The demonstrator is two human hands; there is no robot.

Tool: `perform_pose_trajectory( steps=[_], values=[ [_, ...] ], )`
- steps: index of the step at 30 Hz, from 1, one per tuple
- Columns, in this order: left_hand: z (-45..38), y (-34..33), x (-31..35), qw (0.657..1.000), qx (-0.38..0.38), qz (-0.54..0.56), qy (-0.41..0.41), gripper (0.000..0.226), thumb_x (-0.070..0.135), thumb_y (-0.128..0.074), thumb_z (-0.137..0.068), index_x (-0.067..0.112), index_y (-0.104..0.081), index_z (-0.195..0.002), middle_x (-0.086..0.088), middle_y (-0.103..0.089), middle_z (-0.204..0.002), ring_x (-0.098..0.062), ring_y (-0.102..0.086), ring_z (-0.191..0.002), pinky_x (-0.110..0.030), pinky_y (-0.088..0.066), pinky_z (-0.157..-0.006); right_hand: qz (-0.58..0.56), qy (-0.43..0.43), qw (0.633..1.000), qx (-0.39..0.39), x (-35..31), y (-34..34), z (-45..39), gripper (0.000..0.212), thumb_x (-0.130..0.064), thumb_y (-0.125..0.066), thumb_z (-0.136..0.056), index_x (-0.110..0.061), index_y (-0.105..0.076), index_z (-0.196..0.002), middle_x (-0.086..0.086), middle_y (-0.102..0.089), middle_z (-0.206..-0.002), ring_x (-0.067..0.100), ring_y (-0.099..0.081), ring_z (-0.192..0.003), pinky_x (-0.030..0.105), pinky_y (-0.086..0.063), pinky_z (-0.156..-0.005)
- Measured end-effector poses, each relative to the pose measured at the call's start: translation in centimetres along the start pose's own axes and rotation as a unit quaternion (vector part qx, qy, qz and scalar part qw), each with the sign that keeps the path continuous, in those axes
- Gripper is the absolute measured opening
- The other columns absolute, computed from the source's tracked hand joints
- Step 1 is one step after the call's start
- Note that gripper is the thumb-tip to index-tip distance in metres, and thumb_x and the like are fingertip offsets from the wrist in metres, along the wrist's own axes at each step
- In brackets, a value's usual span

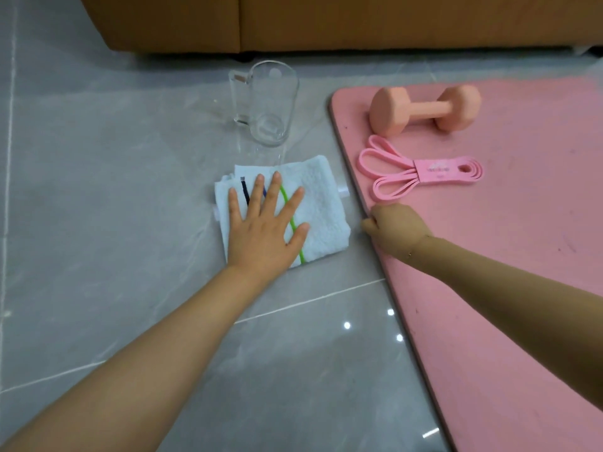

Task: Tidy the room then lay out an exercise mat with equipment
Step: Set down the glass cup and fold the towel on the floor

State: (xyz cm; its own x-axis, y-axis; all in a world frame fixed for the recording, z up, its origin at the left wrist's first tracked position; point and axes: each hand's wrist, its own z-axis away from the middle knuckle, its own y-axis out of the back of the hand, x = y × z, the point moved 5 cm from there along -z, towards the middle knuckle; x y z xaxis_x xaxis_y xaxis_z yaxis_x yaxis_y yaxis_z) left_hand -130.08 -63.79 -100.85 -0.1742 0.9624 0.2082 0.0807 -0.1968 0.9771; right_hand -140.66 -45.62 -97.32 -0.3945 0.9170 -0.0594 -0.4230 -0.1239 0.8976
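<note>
Mat (509, 256) edge is where your right hand (393, 226) sits: the fingers are curled over the near left border of the pink mat, gripping it, with the forearm lying across the mat's surface. Your left hand (266, 225) is flat, fingers straight and spread, pressing down on the folded towel (323, 207) that lies on the floor just left of the mat. The two hands are apart, with a strip of bare tile between them.

Under your left palm the towel is white with a green stripe, a blue stripe and a dark one running along it; small tags stick out at its left and right sides. Its right side comes close to the mat's edge without clearly touching it.

Beyond the towel, a clear glass mug (266, 104) stands upright on the grey floor (114, 190), handle to the left, just beside the towel's far edge.

On the mat, past your right hand, a pink resistance band (424, 171) lies bundled in loops. Farther on, a peach dumbbell (424, 109) lies on its side near the mat's far corner.

A brown sofa (293, 21) runs along the far edge of the view.
</note>
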Motion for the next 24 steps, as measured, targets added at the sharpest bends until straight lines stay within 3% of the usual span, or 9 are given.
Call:
perform_pose_trajectory(
  steps=[7, 9, 11, 15, 20, 23, 24],
  values=[
    [0.0, -0.1, 0.2, 1.000, 0.007, -0.009, 0.003, 0.061, 0.056, -0.022, -0.092, 0.035, -0.025, -0.149, -0.006, -0.017, -0.159, -0.029, -0.014, -0.147, -0.059, -0.003, -0.114, -0.024, 0.028, 0.999, -0.004, -1.9, -1.1, -0.1, 0.036, -0.017, -0.042, -0.094, -0.018, -0.028, -0.061, 0.018, -0.060, -0.091, 0.030, -0.048, -0.077, 0.030, -0.030, -0.066],
    [-0.1, -0.2, 0.3, 1.000, 0.005, -0.017, 0.008, 0.061, 0.057, -0.020, -0.092, 0.036, -0.021, -0.149, -0.005, -0.014, -0.160, -0.028, -0.011, -0.147, -0.058, -0.001, -0.115, -0.026, 0.007, 1.000, -0.009, -2.0, -1.1, -1.0, 0.028, -0.011, -0.042, -0.094, -0.012, -0.040, -0.066, 0.018, -0.062, -0.094, 0.028, -0.048, -0.076, 0.031, -0.032, -0.066],
    [0.1, -0.4, 0.3, 1.000, 0.001, -0.022, 0.012, 0.061, 0.057, -0.018, -0.092, 0.037, -0.020, -0.150, -0.004, -0.012, -0.160, -0.027, -0.009, -0.148, -0.057, 0.000, -0.115, -0.031, -0.001, 0.999, -0.005, -1.7, -1.1, -1.4, 0.015, -0.007, -0.043, -0.093, -0.005, -0.054, -0.084, 0.018, -0.061, -0.093, 0.031, -0.055, -0.081, 0.031, -0.034, -0.066],
    [-0.1, -0.2, 0.3, 0.999, -0.003, -0.029, 0.016, 0.062, 0.058, -0.016, -0.092, 0.037, -0.018, -0.150, -0.004, -0.011, -0.160, -0.027, -0.009, -0.148, -0.058, -0.001, -0.115, -0.036, 0.016, 0.999, -0.003, -1.9, -0.4, -2.0, 0.013, -0.011, -0.044, -0.093, -0.008, -0.049, -0.082, 0.010, -0.048, -0.081, 0.027, -0.047, -0.075, 0.031, -0.035, -0.065],
    [-0.7, -0.1, 0.6, 0.999, -0.013, -0.037, 0.030, 0.063, 0.058, -0.015, -0.091, 0.037, -0.020, -0.150, -0.004, -0.013, -0.160, -0.027, -0.010, -0.147, -0.059, -0.004, -0.115, -0.050, 0.006, 0.999, 0.012, -1.9, 0.8, -3.0, 0.019, -0.011, -0.042, -0.095, -0.006, -0.055, -0.083, 0.012, -0.051, -0.083, 0.026, -0.047, -0.075, 0.030, -0.037, -0.065],
    [-1.4, -0.2, 0.5, 0.998, -0.036, -0.049, 0.036, 0.065, 0.060, -0.006, -0.089, 0.040, -0.010, -0.150, -0.002, -0.005, -0.161, -0.025, -0.003, -0.148, -0.057, 0.001, -0.116, -0.068, -0.002, 0.998, 0.017, -2.0, 0.7, -3.3, 0.017, -0.005, -0.045, -0.093, -0.002, -0.062, -0.091, 0.015, -0.059, -0.093, 0.028, -0.050, -0.080, 0.030, -0.039, -0.067],
    [-1.7, -0.2, 0.5, 0.997, -0.038, -0.051, 0.036, 0.065, 0.060, -0.004, -0.088, 0.040, -0.007, -0.150, -0.001, -0.002, -0.161, -0.024, -0.001, -0.148, -0.057, 0.002, -0.116, -0.068, 0.000, 0.998, 0.021, -1.9, 0.6, -3.5, 0.017, -0.007, -0.045, -0.094, -0.003, -0.061, -0.089, 0.013, -0.057, -0.087, 0.028, -0.051, -0.080, 0.030, -0.038, -0.067]
  ],
)
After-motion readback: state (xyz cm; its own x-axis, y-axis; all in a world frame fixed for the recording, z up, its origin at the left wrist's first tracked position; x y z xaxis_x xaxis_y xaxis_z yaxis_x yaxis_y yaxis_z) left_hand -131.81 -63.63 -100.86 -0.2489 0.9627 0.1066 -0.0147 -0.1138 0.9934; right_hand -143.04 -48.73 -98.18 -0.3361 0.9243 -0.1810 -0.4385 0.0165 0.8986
